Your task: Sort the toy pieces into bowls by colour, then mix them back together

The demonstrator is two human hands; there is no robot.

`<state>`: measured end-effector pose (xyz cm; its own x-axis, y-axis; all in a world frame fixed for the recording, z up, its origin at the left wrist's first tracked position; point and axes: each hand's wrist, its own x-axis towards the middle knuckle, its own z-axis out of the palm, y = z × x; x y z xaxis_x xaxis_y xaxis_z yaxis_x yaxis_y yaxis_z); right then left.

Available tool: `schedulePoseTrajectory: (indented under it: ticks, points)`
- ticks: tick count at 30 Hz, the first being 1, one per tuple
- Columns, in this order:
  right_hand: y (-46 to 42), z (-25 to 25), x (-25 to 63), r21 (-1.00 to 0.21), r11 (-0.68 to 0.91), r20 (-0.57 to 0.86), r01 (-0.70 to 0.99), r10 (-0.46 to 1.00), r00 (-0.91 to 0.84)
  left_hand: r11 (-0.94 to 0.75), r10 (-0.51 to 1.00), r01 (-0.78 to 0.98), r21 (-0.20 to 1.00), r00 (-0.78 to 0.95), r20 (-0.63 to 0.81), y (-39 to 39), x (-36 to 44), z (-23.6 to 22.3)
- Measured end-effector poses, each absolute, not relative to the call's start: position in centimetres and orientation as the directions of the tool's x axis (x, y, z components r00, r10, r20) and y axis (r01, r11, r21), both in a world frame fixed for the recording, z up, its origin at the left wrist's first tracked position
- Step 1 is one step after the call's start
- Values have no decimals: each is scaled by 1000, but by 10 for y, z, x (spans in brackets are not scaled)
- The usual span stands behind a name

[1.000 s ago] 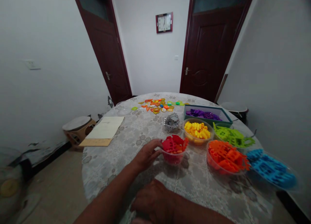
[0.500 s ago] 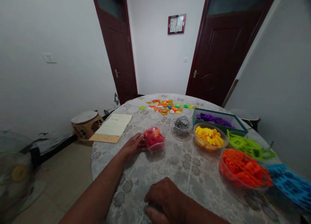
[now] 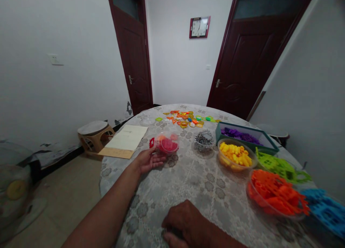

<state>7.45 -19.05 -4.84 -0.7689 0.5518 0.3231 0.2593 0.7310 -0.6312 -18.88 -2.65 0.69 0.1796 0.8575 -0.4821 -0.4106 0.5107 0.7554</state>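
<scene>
A clear plastic tub [image 3: 169, 144] of red and pinkish plastic pieces is tipped on the table, its round base towards me. My left hand [image 3: 151, 160] lies palm up against its near left side, fingers stretched out and not wrapped round it. A small red toothed piece [image 3: 151, 143] shows beyond the thumb, outside the tub; whether the thumb touches it I cannot tell. Close to me, my right hand [image 3: 183, 221] rests on the tablecloth [image 3: 215, 208] with its fingers curled in, and nothing shows in it.
Right of the tub stand a container of grey pieces [image 3: 204, 139], a bowl of yellow ones [image 3: 236, 155] and a box of purple ones [image 3: 239, 135]. Green [image 3: 280, 165], orange [image 3: 276, 194] and blue pieces [image 3: 326, 208] lie nearer. Mixed pieces [image 3: 184, 118] spread behind; papers [image 3: 126, 138] lie left.
The tub has tipped away from me, turning its base into view. My left hand has rolled palm up, and a red piece now shows outside the tub. The right hand stays put.
</scene>
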Motion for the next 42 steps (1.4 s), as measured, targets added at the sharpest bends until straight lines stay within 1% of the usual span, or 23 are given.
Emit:
schedulePoseTrajectory:
  ticks: [3,9,19,22,24,25,27,29,31,33,36,40,42]
  points:
    - [-190,-46,74,-645,717,302,263,555,-775,504,860,-456,733,193,-472,-31,-190,8]
    - [-189,-39,72,-628,729,276,272,536,-798,497,863,-563,660,241,-444,-43,-189,11]
    - [-188,-47,69,-617,746,333,249,534,-777,460,879,-576,676,190,-437,-74,-180,20]
    - [-185,-48,67,-588,776,354,227,499,-791,431,898,-541,722,176,-404,-85,-172,30]
    - [-183,-47,65,-561,803,371,203,463,-805,349,936,-471,810,127,-329,-91,-162,38]
    - [-182,-46,64,-545,816,376,192,442,-814,285,958,-406,868,101,-268,-93,-155,42]
    - [-181,-44,63,-510,844,377,169,396,-837,133,989,-202,970,91,-117,-96,-140,49]
    - [-180,-42,62,-481,864,377,150,359,-854,-28,989,57,998,150,19,-97,-123,54]
    - [-180,-42,61,-464,876,361,135,326,-874,-202,961,282,938,240,135,-98,-104,55]
    - [-180,-43,60,-454,883,343,115,293,-892,-365,913,415,833,334,233,-97,-85,53]
    - [-179,-44,57,-444,894,352,57,232,-907,-515,841,491,702,450,301,-95,-56,44]
    - [-173,-36,57,-438,897,437,-51,163,-885,-611,780,560,560,548,303,-92,-24,24]
    - [-170,-29,57,-439,896,440,-67,149,-886,-640,760,596,484,582,288,-92,-14,17]
